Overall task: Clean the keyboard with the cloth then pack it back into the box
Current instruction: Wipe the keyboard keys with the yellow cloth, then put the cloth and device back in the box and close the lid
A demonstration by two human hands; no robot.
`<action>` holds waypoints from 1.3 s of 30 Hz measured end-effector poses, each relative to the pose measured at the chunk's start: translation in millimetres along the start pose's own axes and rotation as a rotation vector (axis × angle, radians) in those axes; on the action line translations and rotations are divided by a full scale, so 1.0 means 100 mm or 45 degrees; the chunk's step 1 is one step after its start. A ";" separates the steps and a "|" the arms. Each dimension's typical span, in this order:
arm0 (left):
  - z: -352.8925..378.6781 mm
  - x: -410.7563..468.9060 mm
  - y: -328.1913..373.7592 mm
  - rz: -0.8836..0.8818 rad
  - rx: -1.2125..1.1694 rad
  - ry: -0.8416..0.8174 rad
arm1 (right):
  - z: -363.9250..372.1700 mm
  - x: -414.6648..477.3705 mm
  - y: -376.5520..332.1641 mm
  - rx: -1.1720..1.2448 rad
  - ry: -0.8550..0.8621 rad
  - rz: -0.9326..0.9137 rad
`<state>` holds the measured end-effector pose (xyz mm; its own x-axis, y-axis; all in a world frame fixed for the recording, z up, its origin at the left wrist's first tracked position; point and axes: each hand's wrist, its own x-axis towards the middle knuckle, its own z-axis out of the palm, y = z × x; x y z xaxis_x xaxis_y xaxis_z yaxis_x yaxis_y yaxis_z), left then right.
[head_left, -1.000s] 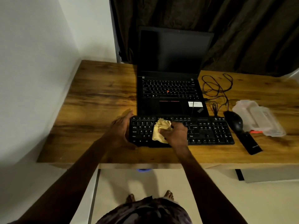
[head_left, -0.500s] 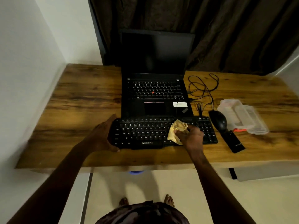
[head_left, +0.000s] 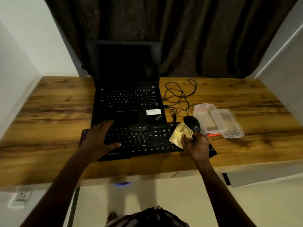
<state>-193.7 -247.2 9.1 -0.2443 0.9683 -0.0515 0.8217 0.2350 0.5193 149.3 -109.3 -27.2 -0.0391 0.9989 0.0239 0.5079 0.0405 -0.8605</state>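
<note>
A black keyboard (head_left: 141, 140) lies along the front of the wooden desk, just before the open laptop. My left hand (head_left: 100, 138) lies spread over the keyboard's left end, fingers fairly straight, thumb on the keys. My right hand (head_left: 196, 145) grips a crumpled tan cloth (head_left: 178, 135) at the keyboard's right end, which the cloth and hand cover. No box for the keyboard is in view.
An open black laptop (head_left: 127, 99) stands behind the keyboard. A black mouse (head_left: 192, 124) with a tangled cable (head_left: 178, 94) sits right of the cloth. A clear plastic container (head_left: 218, 120) lies further right. The wooden desk (head_left: 54, 108) meets a white wall on the left.
My right hand has wiped the cloth rightward along the keyboard, from its middle to its right end. My left hand has moved from the keyboard's left edge onto the keys.
</note>
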 end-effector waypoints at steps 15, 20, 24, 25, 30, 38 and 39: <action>1.34 0.90 2.35 0.314 -0.135 -0.268 | -1.08 1.27 0.11 -0.094 0.158 -0.260; 1.49 1.26 2.59 0.328 -0.078 -0.279 | -1.00 1.77 0.23 -0.522 -0.111 -0.100; 1.60 1.47 2.63 0.343 0.027 -0.333 | -0.86 1.82 0.14 -0.697 -0.333 -0.050; 1.61 1.50 2.65 0.366 0.057 -0.329 | -0.83 1.82 0.15 -0.740 -0.371 -0.041; 1.70 1.60 2.64 0.462 0.179 -0.347 | -0.74 1.84 0.20 -1.044 -0.410 -0.139; 1.73 1.62 2.62 0.479 0.196 -0.340 | -0.76 1.74 0.14 -1.520 -0.314 -0.420; 1.74 1.62 2.62 0.470 0.191 -0.338 | -0.78 1.76 0.14 -1.519 -0.300 -0.467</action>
<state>71.1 -14.1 -11.5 0.2016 0.9729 -0.1133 0.8987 -0.1377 0.4164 216.4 68.5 4.6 -0.4304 0.9020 -0.0337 0.8867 0.4295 0.1712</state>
